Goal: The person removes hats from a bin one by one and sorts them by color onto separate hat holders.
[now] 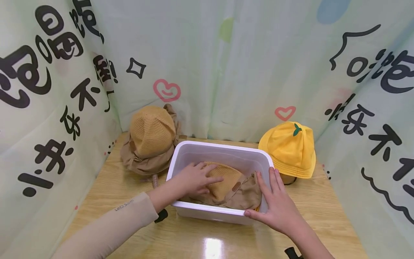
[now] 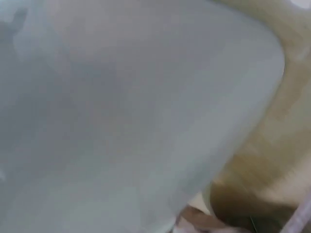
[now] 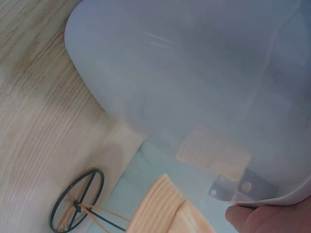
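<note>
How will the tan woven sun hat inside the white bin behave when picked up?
The tan woven sun hat is probably light, as it looks like thin textile. Its brown brim will likely flop, since it lies in loose folds.

My head camera looks forward and down at the white bin (image 1: pixel 213 216), which both wrist views share, close up.

Room mid-frt of bin (image 1: pixel 213 217); tan hat (image 1: pixel 152 131) (back L), yellow hat (image 1: pixel 286 149) (back R) block.

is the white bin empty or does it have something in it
Not empty: a tan hat lies inside the white bin, beneath the left hand.
</note>
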Demonstrator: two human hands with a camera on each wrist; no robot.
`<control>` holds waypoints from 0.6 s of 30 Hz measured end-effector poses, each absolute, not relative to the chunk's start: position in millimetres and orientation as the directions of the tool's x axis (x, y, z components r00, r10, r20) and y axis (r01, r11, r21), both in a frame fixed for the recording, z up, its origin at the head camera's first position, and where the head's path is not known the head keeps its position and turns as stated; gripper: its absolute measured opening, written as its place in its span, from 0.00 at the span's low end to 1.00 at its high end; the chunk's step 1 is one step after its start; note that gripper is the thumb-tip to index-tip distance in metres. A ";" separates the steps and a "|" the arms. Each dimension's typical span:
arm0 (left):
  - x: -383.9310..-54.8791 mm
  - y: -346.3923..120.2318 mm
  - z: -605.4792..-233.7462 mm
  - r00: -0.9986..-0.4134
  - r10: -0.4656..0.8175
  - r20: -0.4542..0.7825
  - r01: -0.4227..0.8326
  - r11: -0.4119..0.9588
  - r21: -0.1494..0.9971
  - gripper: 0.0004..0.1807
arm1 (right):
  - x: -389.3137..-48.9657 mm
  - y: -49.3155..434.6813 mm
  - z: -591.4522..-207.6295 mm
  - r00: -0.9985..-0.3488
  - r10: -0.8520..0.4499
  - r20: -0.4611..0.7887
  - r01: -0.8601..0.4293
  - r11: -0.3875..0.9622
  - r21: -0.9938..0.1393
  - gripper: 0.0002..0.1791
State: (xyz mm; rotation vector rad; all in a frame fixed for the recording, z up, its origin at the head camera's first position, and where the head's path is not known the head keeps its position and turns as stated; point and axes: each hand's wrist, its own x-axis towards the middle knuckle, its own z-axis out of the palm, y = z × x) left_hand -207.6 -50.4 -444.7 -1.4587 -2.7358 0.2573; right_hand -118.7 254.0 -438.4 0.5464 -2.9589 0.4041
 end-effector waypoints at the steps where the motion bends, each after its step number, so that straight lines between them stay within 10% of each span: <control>1: -213.2 -50.7 -443.0 -0.523 0.852 -0.020 0.840 0.511 -0.183 0.33 | -119.0 254.3 -439.0 -0.930 -0.334 0.150 -0.362 0.900 -0.241 0.65; 18: -239.9 -38.3 -466.3 -0.204 0.974 -0.104 0.857 0.126 -0.500 0.16 | -118.6 257.2 -442.8 -0.925 -0.344 0.160 -0.374 0.899 -0.228 0.66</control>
